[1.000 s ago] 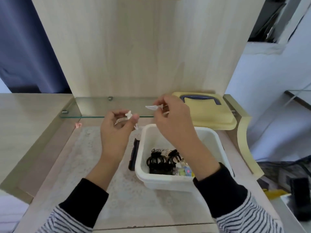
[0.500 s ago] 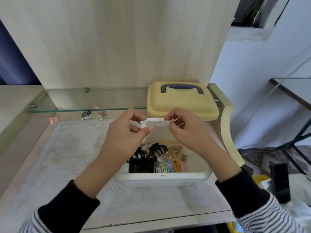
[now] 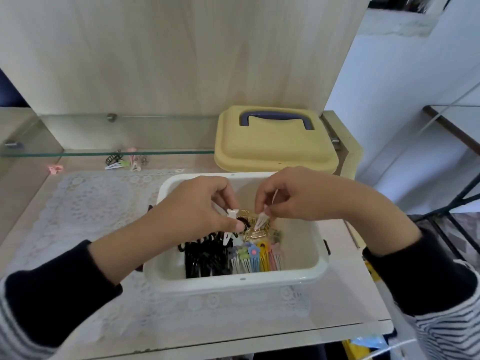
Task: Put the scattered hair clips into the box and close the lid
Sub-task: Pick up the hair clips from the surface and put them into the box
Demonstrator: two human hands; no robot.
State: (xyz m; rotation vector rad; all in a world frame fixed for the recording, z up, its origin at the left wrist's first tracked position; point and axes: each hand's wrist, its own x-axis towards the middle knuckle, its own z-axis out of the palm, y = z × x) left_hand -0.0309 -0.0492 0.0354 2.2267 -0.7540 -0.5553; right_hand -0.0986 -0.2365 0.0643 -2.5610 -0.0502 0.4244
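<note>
The white box [image 3: 233, 280] stands open on the lace mat, with black, gold and pastel hair clips [image 3: 249, 255] inside. Over its middle, my left hand [image 3: 197, 206] pinches a white clip [image 3: 230, 227] that points down into the box. Close beside it, my right hand [image 3: 291, 196] pinches another white clip [image 3: 260, 221] just above the gold ones. The yellow lid [image 3: 275, 144] with its dark handle lies behind the box. Several loose clips [image 3: 124, 161] remain under the glass shelf at the back left, and a pink one [image 3: 55, 168] lies farther left.
A glass shelf [image 3: 104, 153] runs along the wooden back panel above the loose clips. The lace mat [image 3: 85, 203] covers the tabletop left of the box. The table's front edge is near me, and a dark metal frame [image 3: 457, 201] stands to the right.
Both hands have come down from in front of the lid into the box, each with a white clip. The camera has tilted down and closer to the box.
</note>
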